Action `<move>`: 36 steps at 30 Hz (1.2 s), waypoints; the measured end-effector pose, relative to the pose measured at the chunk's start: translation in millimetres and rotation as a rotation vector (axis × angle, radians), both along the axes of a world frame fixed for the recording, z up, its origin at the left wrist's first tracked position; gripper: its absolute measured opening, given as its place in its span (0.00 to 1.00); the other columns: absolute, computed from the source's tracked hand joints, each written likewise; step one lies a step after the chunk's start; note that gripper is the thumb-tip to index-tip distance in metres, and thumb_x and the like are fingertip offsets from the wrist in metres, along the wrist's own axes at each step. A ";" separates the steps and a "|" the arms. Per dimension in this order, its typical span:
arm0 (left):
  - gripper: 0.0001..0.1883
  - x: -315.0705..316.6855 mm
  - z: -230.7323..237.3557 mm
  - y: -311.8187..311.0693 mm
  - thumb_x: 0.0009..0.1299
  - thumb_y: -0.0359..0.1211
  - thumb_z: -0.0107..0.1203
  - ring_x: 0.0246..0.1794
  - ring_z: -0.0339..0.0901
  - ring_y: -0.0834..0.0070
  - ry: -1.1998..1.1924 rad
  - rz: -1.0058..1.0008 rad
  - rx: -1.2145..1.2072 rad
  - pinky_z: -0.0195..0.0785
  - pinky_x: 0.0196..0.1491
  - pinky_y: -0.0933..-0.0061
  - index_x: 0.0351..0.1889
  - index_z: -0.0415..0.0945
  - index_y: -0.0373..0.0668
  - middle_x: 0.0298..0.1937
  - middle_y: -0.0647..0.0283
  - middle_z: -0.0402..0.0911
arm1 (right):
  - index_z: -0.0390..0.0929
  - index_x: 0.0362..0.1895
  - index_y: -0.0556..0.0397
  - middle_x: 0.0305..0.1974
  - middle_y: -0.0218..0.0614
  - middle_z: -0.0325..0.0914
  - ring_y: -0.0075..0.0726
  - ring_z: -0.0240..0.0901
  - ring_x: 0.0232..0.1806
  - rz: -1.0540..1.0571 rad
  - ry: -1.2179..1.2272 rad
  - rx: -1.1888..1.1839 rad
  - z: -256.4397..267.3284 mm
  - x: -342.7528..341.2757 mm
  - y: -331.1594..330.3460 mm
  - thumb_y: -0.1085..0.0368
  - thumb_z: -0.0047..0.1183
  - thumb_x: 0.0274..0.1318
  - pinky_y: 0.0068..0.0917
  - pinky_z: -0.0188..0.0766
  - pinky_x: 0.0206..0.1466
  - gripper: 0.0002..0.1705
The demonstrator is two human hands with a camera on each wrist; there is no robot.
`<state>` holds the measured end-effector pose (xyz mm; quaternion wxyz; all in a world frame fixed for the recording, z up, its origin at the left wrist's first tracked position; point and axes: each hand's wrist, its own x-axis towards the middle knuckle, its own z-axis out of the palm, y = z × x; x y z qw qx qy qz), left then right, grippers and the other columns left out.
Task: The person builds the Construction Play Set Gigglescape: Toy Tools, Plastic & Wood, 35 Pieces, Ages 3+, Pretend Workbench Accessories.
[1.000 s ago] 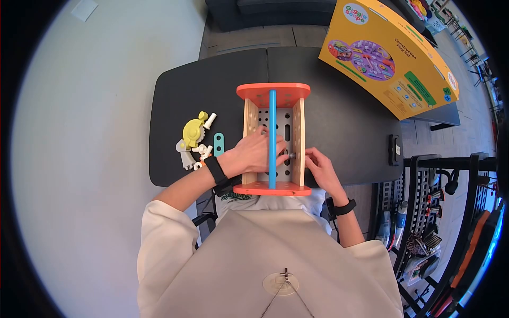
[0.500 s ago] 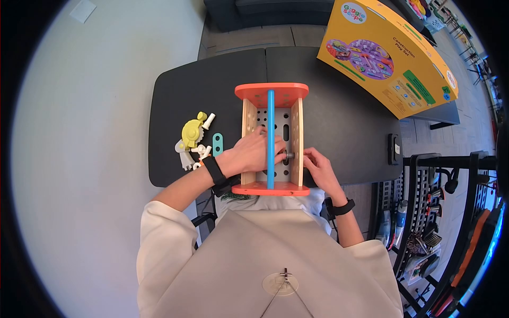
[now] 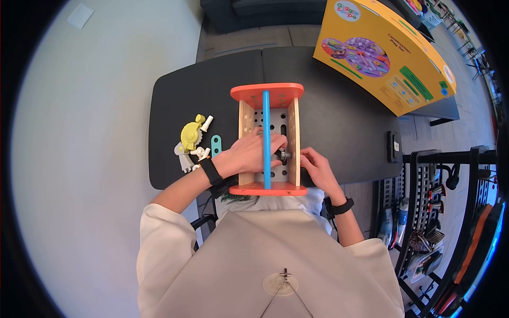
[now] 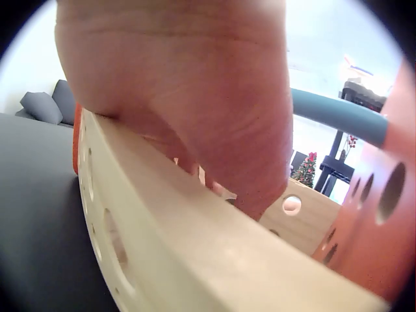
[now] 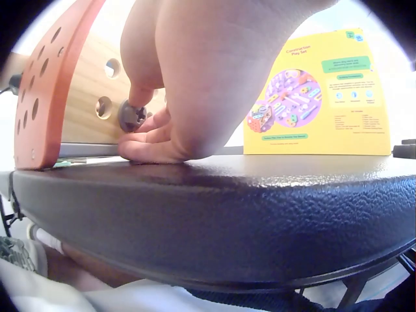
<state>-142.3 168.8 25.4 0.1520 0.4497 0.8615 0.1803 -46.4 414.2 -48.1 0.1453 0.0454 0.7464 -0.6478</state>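
Note:
A toolbox frame with red end panels [image 3: 266,93], wooden side walls [image 3: 296,130] and a blue bar [image 3: 266,140] stands on the black table. The left hand [image 3: 245,153] reaches over the left wall and under the bar; its fingers pinch a dark grey nut [image 3: 282,155] at the inside of the right wall. In the left wrist view the left hand [image 4: 188,91] hides most of its own fingertips. Outside that wall, the right hand [image 3: 321,170] holds a grey bolt head [image 5: 132,116] against a hole, thumb above and fingers below, as the right wrist view shows.
Left of the toolbox lie a yellow-green saw piece [image 3: 191,135], a teal two-hole strip [image 3: 216,145] and several white pieces [image 3: 200,152]. A yellow play-set box [image 3: 387,58] stands at the back right. A small black object [image 3: 393,147] lies near the right edge.
In the head view the toolbox and both hands sit slightly further left, and the yellow box has shifted left too. The left fingers have changed position around the nut.

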 end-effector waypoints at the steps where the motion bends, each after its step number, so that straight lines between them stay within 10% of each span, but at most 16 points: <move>1: 0.18 0.7 0.1 0.8 0.76 0.46 0.60 0.57 0.80 0.56 0.001 -0.005 0.000 0.68 0.68 0.55 0.50 0.80 0.42 0.50 0.58 0.84 | 0.79 0.56 0.62 0.43 0.39 0.88 0.28 0.85 0.48 0.002 0.007 -0.004 -0.7 -0.2 0.1 0.61 0.55 0.79 0.29 0.79 0.55 0.15; 27: 0.17 0.3 -1.5 3.3 0.80 0.48 0.57 0.53 0.81 0.59 0.035 -0.036 -0.032 0.69 0.63 0.51 0.48 0.81 0.43 0.44 0.62 0.83 | 0.79 0.54 0.62 0.43 0.41 0.89 0.32 0.87 0.48 0.000 -0.001 0.024 7.7 -1.6 -2.9 0.59 0.55 0.80 0.31 0.80 0.54 0.16; 36: 0.16 -2.4 -14.3 6.0 0.75 0.43 0.63 0.51 0.79 0.59 0.183 -0.132 -0.052 0.69 0.63 0.53 0.46 0.81 0.39 0.40 0.58 0.83 | 0.80 0.51 0.58 0.32 0.28 0.79 0.18 0.77 0.29 -0.020 -0.126 -0.086 11.0 -0.9 -7.7 0.57 0.48 0.83 0.22 0.75 0.31 0.16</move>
